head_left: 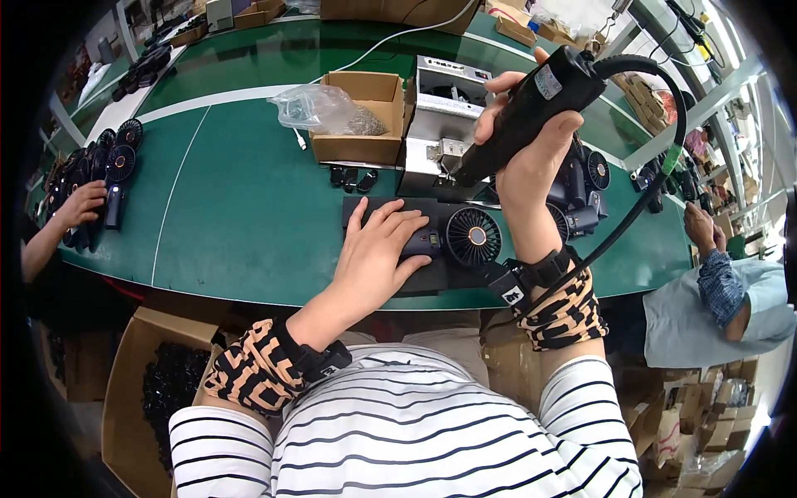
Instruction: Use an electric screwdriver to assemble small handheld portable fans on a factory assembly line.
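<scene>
My right hand (531,162) is wrapped round a black electric screwdriver (540,100), tilted with its lower end at the metal outlet of a silver screw feeder (427,166). A thick black cable (682,108) runs from the tool's top end. My left hand (378,249) lies over the handle of a dark handheld fan (473,236), fingers on its far side and thumb on the near side. Round and grilled, the fan's head shows to the right of that hand. Beneath the fan is a black pad (359,209). My palm hides most of the handle.
Behind the left hand stands a cardboard box (357,151) with a plastic bag (311,108) of small screws. Small black parts (352,178) lie before it. More fans (581,178) are piled right, others (121,162) at left beside another person's hand (83,203). Another person (714,282) sits at right.
</scene>
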A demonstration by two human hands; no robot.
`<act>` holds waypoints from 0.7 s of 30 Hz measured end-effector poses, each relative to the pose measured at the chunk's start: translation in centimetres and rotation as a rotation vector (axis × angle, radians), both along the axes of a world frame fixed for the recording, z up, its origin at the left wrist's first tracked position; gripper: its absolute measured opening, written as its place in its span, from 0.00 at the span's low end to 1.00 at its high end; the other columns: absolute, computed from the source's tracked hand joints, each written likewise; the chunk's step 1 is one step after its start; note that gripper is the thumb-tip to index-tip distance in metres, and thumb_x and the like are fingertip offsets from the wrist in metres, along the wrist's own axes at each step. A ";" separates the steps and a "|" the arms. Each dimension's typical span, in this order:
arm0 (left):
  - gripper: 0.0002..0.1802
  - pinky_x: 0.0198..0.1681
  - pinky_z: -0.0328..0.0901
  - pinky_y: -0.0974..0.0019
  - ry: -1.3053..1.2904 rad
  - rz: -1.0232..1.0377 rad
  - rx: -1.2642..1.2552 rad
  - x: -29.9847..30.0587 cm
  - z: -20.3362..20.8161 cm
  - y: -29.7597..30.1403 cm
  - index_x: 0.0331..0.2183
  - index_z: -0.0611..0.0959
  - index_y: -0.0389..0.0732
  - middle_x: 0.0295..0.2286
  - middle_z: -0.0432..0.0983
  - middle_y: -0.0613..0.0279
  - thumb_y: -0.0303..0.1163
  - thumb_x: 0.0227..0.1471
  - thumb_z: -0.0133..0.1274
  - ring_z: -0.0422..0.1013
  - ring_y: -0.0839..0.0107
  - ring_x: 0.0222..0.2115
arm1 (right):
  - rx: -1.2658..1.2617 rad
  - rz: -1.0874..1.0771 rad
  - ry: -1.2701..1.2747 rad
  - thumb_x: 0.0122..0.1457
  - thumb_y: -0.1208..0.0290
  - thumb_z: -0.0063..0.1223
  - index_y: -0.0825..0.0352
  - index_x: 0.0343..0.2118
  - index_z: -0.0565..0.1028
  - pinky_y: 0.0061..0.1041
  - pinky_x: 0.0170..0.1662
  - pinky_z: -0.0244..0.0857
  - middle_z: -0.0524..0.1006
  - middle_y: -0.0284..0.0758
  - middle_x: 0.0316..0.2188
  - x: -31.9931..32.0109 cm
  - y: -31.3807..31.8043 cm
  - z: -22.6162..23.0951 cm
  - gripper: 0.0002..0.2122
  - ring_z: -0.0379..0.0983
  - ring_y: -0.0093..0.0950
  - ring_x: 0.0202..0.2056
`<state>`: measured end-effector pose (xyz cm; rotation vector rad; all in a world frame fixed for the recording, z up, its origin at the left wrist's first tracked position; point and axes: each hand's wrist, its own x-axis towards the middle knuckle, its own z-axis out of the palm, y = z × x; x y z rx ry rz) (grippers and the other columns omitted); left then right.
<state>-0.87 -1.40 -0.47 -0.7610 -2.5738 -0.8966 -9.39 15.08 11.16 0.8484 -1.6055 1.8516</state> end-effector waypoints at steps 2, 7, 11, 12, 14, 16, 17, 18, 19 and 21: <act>0.26 0.62 0.44 0.45 0.002 -0.001 -0.011 0.1 0.2 0.0 0.47 0.77 0.42 0.49 0.72 0.61 0.40 0.45 0.61 0.61 0.59 0.56 | 0.006 -0.007 0.034 0.54 0.29 0.35 0.68 0.60 0.55 0.18 0.22 0.62 0.73 0.40 0.35 -0.6 -0.2 0.4 0.44 0.68 0.22 0.20; 0.27 0.62 0.45 0.46 0.005 -0.001 -0.008 0.1 0.0 0.0 0.47 0.77 0.42 0.48 0.72 0.61 0.40 0.44 0.61 0.61 0.59 0.56 | -0.010 -0.002 0.011 0.54 0.29 0.35 0.69 0.58 0.57 0.19 0.23 0.62 0.71 0.37 0.32 -2.1 -0.8 -0.1 0.44 0.68 0.22 0.20; 0.27 0.62 0.46 0.46 0.023 -0.006 -0.006 0.0 0.2 0.2 0.47 0.77 0.42 0.48 0.73 0.61 0.40 0.44 0.62 0.62 0.59 0.55 | -0.013 0.014 -0.024 0.53 0.29 0.35 0.68 0.57 0.58 0.19 0.22 0.61 0.71 0.35 0.29 -2.2 -0.3 -0.3 0.44 0.67 0.22 0.18; 0.27 0.62 0.46 0.46 0.018 -0.004 -0.007 -0.1 0.2 0.2 0.47 0.77 0.42 0.48 0.73 0.61 0.40 0.44 0.62 0.62 0.59 0.55 | -0.013 0.016 -0.030 0.53 0.29 0.35 0.68 0.57 0.58 0.19 0.22 0.61 0.71 0.35 0.29 -2.1 -0.3 -0.4 0.44 0.67 0.22 0.18; 0.27 0.62 0.46 0.46 0.014 -0.002 -0.005 -0.1 0.1 0.1 0.47 0.77 0.42 0.48 0.73 0.62 0.40 0.44 0.62 0.62 0.59 0.55 | 0.000 0.046 -0.074 0.53 0.28 0.36 0.68 0.58 0.58 0.18 0.21 0.61 0.71 0.36 0.30 -1.4 -0.5 -0.6 0.44 0.67 0.22 0.17; 0.26 0.62 0.46 0.46 0.023 0.004 -0.001 -0.2 0.0 0.0 0.46 0.77 0.42 0.47 0.73 0.62 0.40 0.44 0.61 0.62 0.59 0.55 | -0.003 0.061 -0.099 0.52 0.28 0.36 0.68 0.58 0.57 0.18 0.21 0.61 0.71 0.37 0.31 0.0 -0.8 -0.6 0.45 0.67 0.22 0.17; 0.26 0.62 0.46 0.46 0.046 0.009 0.005 -0.3 0.1 0.0 0.46 0.78 0.41 0.47 0.73 0.62 0.39 0.44 0.61 0.62 0.60 0.55 | -0.004 0.074 -0.110 0.52 0.27 0.36 0.69 0.59 0.57 0.18 0.21 0.61 0.72 0.37 0.32 0.6 -0.7 -0.6 0.46 0.67 0.22 0.18; 0.26 0.62 0.46 0.46 0.043 0.001 0.014 -0.2 0.1 0.0 0.46 0.77 0.41 0.47 0.73 0.62 0.39 0.45 0.61 0.62 0.59 0.55 | 0.003 0.078 -0.081 0.51 0.26 0.36 0.68 0.60 0.56 0.18 0.21 0.61 0.72 0.38 0.33 1.0 -0.5 -0.7 0.47 0.67 0.22 0.17; 0.26 0.62 0.46 0.46 0.045 0.005 0.013 -0.1 0.1 0.0 0.46 0.77 0.41 0.47 0.73 0.62 0.39 0.45 0.61 0.62 0.59 0.55 | 0.003 0.069 -0.076 0.50 0.26 0.36 0.68 0.60 0.55 0.17 0.21 0.61 0.72 0.39 0.33 1.5 -0.6 -0.6 0.48 0.67 0.21 0.18; 0.26 0.62 0.45 0.46 0.017 -0.010 0.011 -0.2 0.2 0.0 0.47 0.77 0.42 0.48 0.72 0.62 0.39 0.45 0.62 0.61 0.59 0.55 | -0.019 0.035 -0.017 0.51 0.26 0.36 0.68 0.59 0.55 0.17 0.21 0.61 0.72 0.39 0.33 1.0 -0.5 0.0 0.47 0.67 0.22 0.18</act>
